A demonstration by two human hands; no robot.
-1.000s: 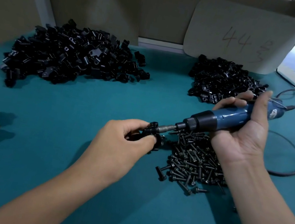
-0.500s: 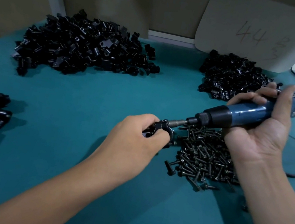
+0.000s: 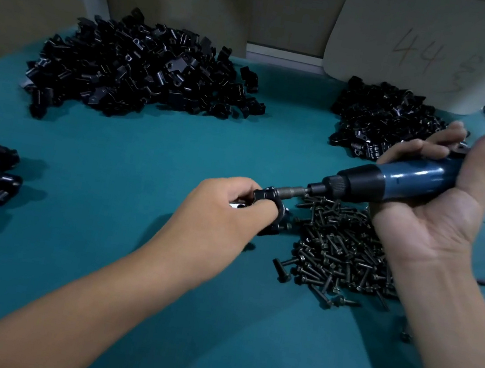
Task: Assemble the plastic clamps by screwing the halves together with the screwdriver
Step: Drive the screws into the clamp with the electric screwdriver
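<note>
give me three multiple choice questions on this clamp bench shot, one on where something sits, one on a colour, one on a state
1. Where does the pile of loose screws lie?
A. on the table under the screwdriver and the right hand
B. at the far left edge of the table
C. on top of the large back-left heap

2. What colour is the body of the screwdriver?
A. red
B. blue
C. yellow

3. What is the left hand doing?
A. lying flat on the table
B. reaching into the far right heap
C. gripping a black clamp at the driver's bit

Answers:
1. A: the screws are spread on the green table just below the tool and the right hand.
2. B: the barrel is blue with a black collar.
3. C: the fingers curl round the clamp while the bit meets it.
</note>
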